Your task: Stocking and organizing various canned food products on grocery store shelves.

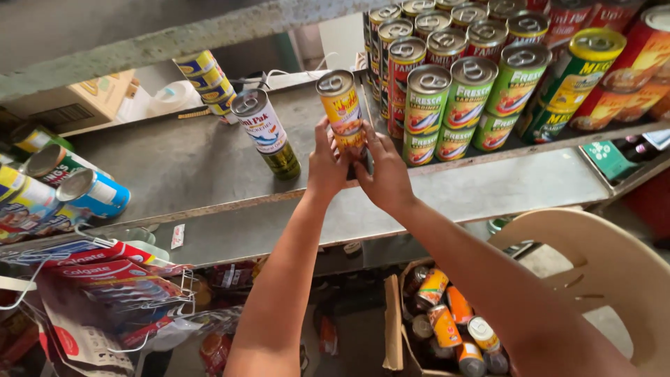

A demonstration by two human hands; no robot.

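On the shelf (202,164), a white can (260,124) stacked on a dark can (283,160) stands just left. The left hand (326,164) and right hand (385,174) are closed around the lower of two stacked yellow cans (341,108). These are judged rigid, fairly heavy, smooth-sided, best gripped low. Rows of green cans (457,98) crowd the right.

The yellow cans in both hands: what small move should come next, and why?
Probably slide the yellow cans right, against the green cans. Left hand and right hand grip the lower can; the stack stands apart from that row on the shelf.
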